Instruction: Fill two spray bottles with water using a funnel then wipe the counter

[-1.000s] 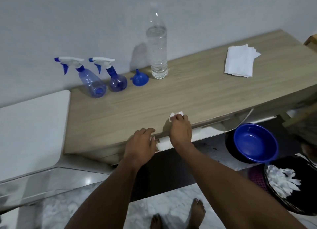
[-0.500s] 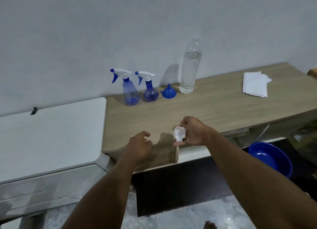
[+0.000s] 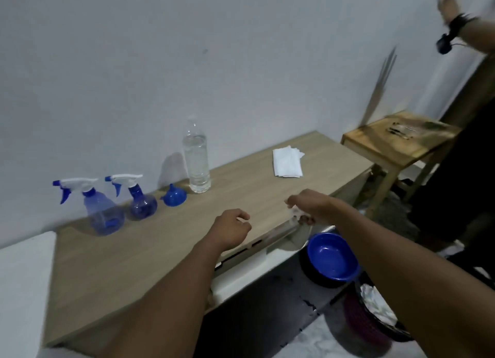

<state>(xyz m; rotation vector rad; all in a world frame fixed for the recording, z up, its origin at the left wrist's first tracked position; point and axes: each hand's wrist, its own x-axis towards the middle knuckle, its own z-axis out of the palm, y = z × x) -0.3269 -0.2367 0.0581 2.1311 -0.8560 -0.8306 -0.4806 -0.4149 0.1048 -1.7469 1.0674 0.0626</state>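
Right hand: our right hand [image 3: 310, 206] sits right of centre at the front edge of the counter [image 3: 160, 250], fingers pinched round a crumpled tissue [image 3: 293, 212].
Left hand: our left hand [image 3: 231, 227] hovers mid-frame over the counter, fingers loosely curled, nothing in it.
Spray bottles: the larger spray bottle [image 3: 103, 210] and the smaller spray bottle [image 3: 142, 203] stand at the left against the wall, trigger heads on. We judge them light, slick plastic, best taken round the neck under the head.
Funnel: the funnel [image 3: 174, 195] sits mouth-down just right of them. It looks light and rigid, so we would lift it by the spout.
Water bottle: the water bottle [image 3: 197, 165] stands upright beside the funnel, nearly full. It is likely heavy and thin-walled, so we would grip mid-body without squeezing.
Tissue: soft, almost weightless, weak when wet, so a fingertip pinch is enough.
Change: since half a second ago our view has swung right. The right hand has carried the tissue rightward along the edge, above the blue bowl [image 3: 332, 258]. Another person's hand [image 3: 450, 6] now shows at the upper right. The row at the wall is unmoved.
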